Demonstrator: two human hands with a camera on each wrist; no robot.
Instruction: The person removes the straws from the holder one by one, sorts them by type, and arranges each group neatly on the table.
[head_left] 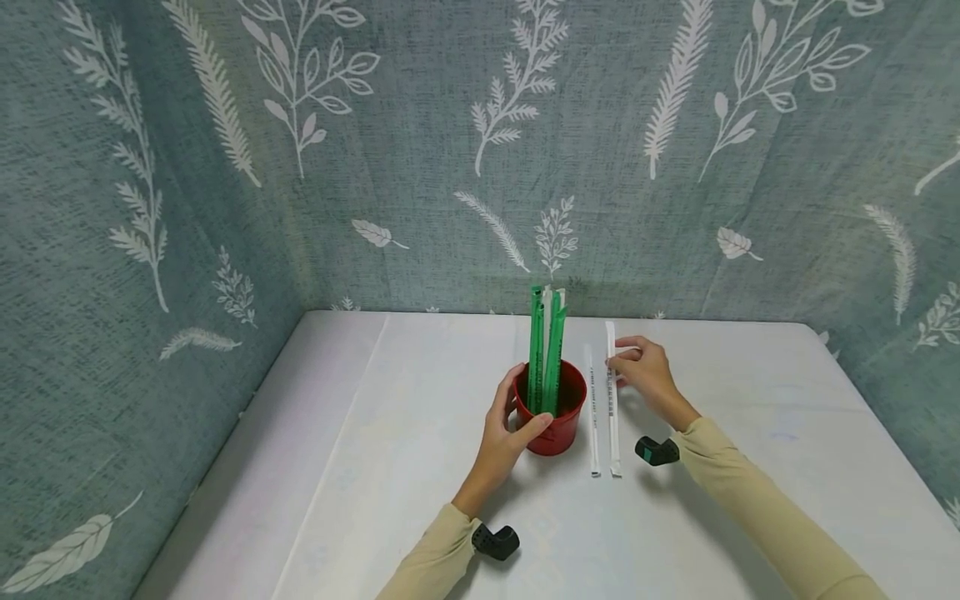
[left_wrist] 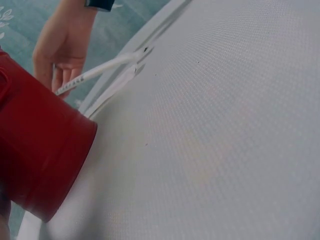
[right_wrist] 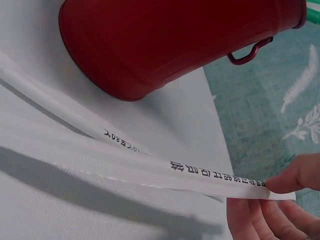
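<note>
My left hand (head_left: 504,437) grips a small red metal bucket (head_left: 555,440), thumb at the near rim and fingers round its left side. Several green-wrapped straws (head_left: 553,367) stand in it, with a white-wrapped straw (head_left: 547,304) among them. To the bucket's right, my right hand (head_left: 651,379) pinches a white paper-wrapped straw (right_wrist: 150,167) near its far end, thumb on top. The held straw's near end is low over the tabletop in the head view. Between it and the bucket lies another white-wrapped straw (head_left: 593,417) with dark print.
A white-covered table (head_left: 420,417) carries everything. Behind it and along the left hangs a grey-green cloth (head_left: 420,208) printed with white leaves. The bucket has a small red loop (right_wrist: 247,57) on its side. Black wrist cameras (head_left: 497,542) sit at both cuffs.
</note>
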